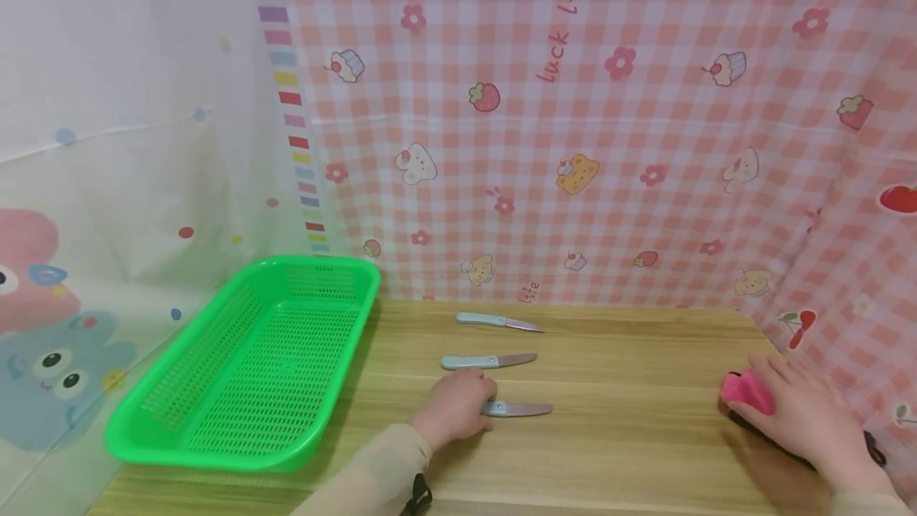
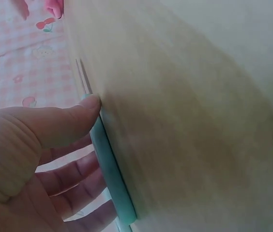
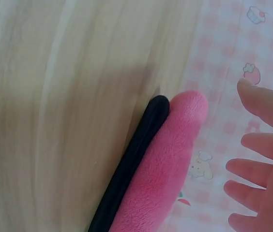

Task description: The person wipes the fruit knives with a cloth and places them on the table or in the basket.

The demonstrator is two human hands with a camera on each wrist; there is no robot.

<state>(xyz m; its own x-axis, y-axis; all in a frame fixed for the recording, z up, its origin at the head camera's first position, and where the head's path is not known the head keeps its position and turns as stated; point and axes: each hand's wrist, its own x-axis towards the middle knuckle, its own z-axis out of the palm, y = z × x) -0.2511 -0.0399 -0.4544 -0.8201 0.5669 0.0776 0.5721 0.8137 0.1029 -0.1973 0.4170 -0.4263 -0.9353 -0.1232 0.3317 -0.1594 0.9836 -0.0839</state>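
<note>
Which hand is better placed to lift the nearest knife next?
Probably the left hand: it touches that knife, while the right hand is farther away, near the pink fuzzy thing.

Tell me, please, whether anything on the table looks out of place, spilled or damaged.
Nothing looks spilled or damaged. Only the far knife sits slightly askew: in the head view its tip slants toward the middle knife, while the near knife, held by the left hand, lies almost level.
</note>
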